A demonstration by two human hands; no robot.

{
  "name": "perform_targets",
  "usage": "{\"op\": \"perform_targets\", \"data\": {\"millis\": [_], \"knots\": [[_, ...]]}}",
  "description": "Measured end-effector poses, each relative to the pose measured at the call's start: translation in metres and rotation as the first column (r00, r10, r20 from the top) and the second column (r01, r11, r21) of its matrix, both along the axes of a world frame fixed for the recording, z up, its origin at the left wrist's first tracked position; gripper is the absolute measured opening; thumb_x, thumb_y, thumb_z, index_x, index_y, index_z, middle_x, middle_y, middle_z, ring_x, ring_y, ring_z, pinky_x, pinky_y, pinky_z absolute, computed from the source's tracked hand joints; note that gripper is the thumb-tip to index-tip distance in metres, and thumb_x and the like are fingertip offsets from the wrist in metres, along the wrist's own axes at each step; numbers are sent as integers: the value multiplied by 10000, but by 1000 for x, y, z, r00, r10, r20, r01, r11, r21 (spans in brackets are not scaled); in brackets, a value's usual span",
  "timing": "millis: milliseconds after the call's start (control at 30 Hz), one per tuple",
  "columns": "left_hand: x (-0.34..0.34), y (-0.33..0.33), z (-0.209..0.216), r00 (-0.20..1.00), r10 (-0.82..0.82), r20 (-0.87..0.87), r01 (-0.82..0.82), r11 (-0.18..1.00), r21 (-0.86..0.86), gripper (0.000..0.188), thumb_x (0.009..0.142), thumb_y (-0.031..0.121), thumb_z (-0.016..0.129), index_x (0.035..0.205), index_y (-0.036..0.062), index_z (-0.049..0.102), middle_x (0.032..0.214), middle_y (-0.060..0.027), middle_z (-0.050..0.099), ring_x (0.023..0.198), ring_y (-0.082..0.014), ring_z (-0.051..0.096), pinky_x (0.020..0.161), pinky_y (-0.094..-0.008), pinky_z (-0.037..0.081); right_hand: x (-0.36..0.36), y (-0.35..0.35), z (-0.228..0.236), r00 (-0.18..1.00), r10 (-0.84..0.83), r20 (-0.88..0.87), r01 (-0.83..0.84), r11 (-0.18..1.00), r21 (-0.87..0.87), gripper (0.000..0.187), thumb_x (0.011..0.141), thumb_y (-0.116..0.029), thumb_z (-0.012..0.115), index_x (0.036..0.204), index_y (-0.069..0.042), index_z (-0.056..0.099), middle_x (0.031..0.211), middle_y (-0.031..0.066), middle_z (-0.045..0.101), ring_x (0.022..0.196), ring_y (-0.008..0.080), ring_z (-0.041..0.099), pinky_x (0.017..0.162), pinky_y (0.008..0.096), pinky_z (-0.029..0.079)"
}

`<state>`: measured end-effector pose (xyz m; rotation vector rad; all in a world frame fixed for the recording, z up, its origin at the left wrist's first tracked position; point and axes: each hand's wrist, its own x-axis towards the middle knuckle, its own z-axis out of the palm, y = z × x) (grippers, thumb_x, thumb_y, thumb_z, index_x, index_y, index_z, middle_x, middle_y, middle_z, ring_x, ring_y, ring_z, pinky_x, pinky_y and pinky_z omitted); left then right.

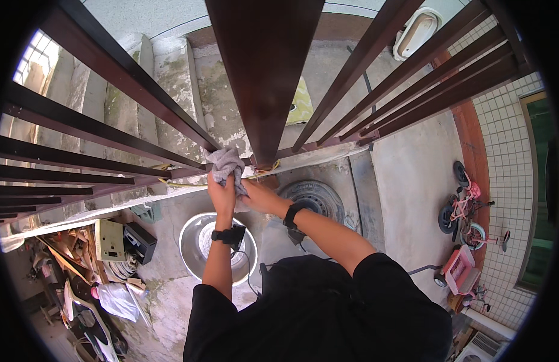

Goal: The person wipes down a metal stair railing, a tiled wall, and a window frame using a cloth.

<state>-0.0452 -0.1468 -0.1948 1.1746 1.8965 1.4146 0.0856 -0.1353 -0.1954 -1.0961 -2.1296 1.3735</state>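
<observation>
A crumpled grey cloth [226, 160] is bunched up against the lower rail [189, 172] of a dark brown railing, at the foot of one of its bars. My left hand [221, 196] is closed around the near end of the cloth. From the right, my right hand [260, 197] grips the cloth's lower edge, its fingertips partly hidden in the folds. Both wrists wear black bands. Below my left forearm, a wide silver metal basin [189, 247] stands on the ground, partly covered by that arm.
A thick brown post [261, 72] rises just beyond my hands. Concrete steps [165, 78] lie behind the bars at left. A tire [318, 199] lies beside my right forearm. Scrap and boxes [110, 238] crowd the left; a pink child's bike [463, 208] is at right.
</observation>
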Motion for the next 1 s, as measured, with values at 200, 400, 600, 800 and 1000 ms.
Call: {"op": "perform_targets", "data": {"millis": [200, 400, 600, 800, 1000], "knots": [[43, -8, 38, 963, -216, 163, 214, 976, 30, 369, 805, 77, 563, 1137, -59, 476, 1078, -157, 539, 993, -246, 535, 879, -330, 402, 46, -8, 31, 982, -153, -113, 161, 985, 63, 573, 746, -137, 595, 1199, 45, 295, 1130, 252, 454, 1005, 433, 497, 817, 451, 424], [89, 28, 134, 955, -256, -148, 294, 870, 395, 493, 821, 69, 517, 1254, -109, 361, 1298, -207, 369, 1149, -286, 444, 991, -366, 311, 73, 25, 133, 831, -333, -445, 538, 684, 493, 637, 680, -121, 649, 1221, 35, 352, 1098, 247, 461, 958, 438, 495, 769, 450, 453], [90, 50, 156, 978, -1, -209, 128, 792, 597, 602, 786, 68, 604, 1287, -80, 304, 1221, -213, 415, 1086, -296, 481, 952, -364, 350, 69, 56, 167, 866, -248, -435, 499, 487, 716, 424, 661, -156, 669, 1051, -37, 552, 1034, 215, 482, 829, 361, 557, 675, 419, 487], [30, 44, 140, 947, 68, -312, 89, 882, 462, 376, 827, 48, 570, 1161, -60, 434, 1109, -159, 510, 993, -223, 537, 860, -322, 421, 14, 69, 143, 929, -179, -323, 369, 484, 793, 283, 678, -198, 678, 938, -103, 621, 1040, 160, 481, 647, 272, 600, 550, 346, 523], [22, 42, 140, 977, 7, -214, 98, 875, 474, 438, 781, -2, 567, 1179, -58, 394, 1087, -179, 493, 984, -264, 524, 873, -358, 407, -1, 65, 139, 910, -161, -382, 409, 499, 764, 255, 624, -136, 661, 862, -50, 622, 962, 157, 534, 697, 280, 606, 569, 349, 526]]}}
